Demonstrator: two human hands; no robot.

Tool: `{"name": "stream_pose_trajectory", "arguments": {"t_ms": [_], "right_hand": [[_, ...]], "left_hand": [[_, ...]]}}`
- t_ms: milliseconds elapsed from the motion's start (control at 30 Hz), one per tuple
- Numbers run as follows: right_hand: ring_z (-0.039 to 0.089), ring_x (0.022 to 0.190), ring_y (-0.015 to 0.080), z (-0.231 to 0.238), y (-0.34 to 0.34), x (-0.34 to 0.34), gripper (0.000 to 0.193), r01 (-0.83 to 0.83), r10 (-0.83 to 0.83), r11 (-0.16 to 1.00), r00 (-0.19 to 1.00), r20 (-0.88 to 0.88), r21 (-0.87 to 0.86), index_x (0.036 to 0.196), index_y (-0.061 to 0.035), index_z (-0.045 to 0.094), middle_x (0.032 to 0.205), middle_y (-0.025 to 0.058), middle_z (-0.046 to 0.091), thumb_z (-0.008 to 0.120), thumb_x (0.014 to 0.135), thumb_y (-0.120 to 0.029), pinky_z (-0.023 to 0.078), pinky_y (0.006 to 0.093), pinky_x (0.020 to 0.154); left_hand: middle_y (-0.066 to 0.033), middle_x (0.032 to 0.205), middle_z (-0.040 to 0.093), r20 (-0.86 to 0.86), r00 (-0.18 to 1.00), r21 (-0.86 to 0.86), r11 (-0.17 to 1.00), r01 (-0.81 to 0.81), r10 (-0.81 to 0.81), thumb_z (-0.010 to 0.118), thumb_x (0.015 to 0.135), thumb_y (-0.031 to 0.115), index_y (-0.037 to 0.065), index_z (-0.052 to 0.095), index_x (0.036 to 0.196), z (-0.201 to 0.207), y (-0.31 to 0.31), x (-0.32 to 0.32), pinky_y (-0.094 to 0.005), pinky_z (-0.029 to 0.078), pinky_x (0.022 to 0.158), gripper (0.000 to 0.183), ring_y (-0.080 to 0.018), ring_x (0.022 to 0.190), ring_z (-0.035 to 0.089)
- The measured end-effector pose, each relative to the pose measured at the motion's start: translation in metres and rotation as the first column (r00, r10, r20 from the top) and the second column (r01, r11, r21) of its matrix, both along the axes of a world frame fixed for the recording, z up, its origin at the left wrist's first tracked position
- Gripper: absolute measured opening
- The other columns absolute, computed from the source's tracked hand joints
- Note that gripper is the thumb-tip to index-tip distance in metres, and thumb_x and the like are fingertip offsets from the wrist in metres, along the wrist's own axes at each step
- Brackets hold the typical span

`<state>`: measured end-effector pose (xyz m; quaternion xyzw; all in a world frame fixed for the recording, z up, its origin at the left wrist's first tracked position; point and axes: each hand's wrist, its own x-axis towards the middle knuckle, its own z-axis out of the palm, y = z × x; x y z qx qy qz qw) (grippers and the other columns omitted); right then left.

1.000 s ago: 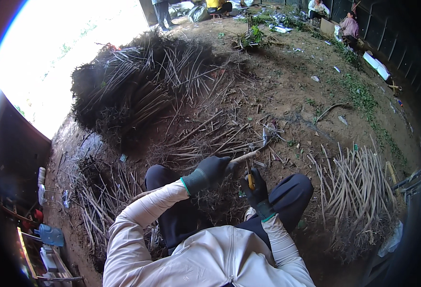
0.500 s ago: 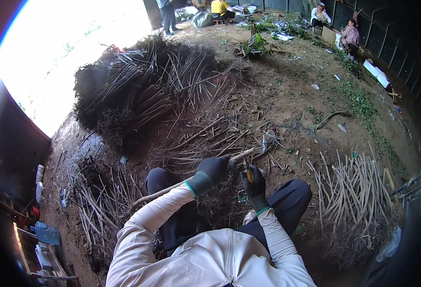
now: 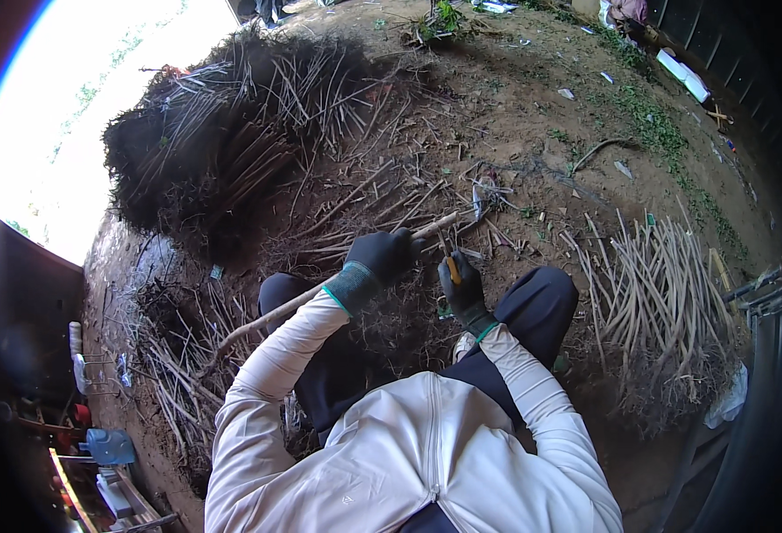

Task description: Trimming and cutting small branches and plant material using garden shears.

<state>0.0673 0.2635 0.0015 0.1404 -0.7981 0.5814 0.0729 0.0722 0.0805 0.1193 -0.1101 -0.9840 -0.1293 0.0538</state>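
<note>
In my left hand (image 3: 382, 258), gloved in dark grey, is a long woody stem (image 3: 271, 317). Its pale end (image 3: 437, 226) points up and to the right, past my fingers. The rest slants back under my left forearm toward my left knee. My right hand (image 3: 464, 289), in a similar glove, is closed round a cutting tool with a yellow handle (image 3: 453, 270). The tool's dark, narrow working end rises close to the stem, just below its pale end. Whether the two touch I cannot tell.
Loose sticks (image 3: 355, 209) lie on the dirt beyond my hands. A big heap of rooted stems (image 3: 204, 169) stands at the far left, and smaller bundles lie by my left side (image 3: 173, 391) and to my right (image 3: 662, 302). A blue container (image 3: 109, 447) stands at the lower left.
The view has tipped downward, so the heaps and my hands sit higher in the picture. My left hand still grips the stem, and the cutting tool stays close to it.
</note>
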Motion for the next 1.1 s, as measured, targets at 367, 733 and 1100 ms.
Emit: {"name": "stream_pose_trajectory", "arguments": {"t_ms": [367,733,1100], "right_hand": [[0.044,0.047,0.0158,0.003,0.029,0.010,0.033,-0.030,0.047,0.994,0.986,0.159,-0.109,0.067,-0.0034,0.051,0.051,0.0066,0.045,0.059,0.087,-0.028,0.033,0.0349,0.047],[0.044,0.059,0.0046,0.014,0.058,-0.001,0.018,0.016,0.084,0.944,0.954,0.287,-0.330,0.081,-0.0095,0.052,0.067,-0.0034,0.047,0.067,0.083,-0.019,0.040,0.0247,0.054],[0.053,0.107,0.0362,0.119,0.065,-0.023,0.034,0.259,-0.027,0.937,0.721,-0.692,0.233,0.099,-0.0031,0.051,0.122,0.0167,0.052,0.068,0.071,-0.013,0.043,0.0439,0.087]], "left_hand": [[-0.0110,0.059,0.058,-0.036,0.962,-0.107,0.958,0.266,-0.271,0.060,0.081,0.039,0.013,0.056,0.086,0.017,-0.013,-0.024,-0.0451,0.046,0.049,0.027,-0.0350,0.056,0.060],[-0.0108,0.059,0.050,-0.406,0.847,0.429,0.746,0.509,-0.344,0.068,0.074,0.018,0.008,0.063,0.083,0.065,-0.050,-0.031,-0.0335,0.040,0.047,0.014,-0.0273,0.049,0.053],[0.0023,0.053,0.035,-0.732,0.669,0.615,-0.298,0.730,0.129,0.052,0.087,0.054,0.013,0.043,0.072,0.111,0.047,0.002,-0.0273,0.025,0.041,0.045,-0.0125,0.043,0.031]]}}
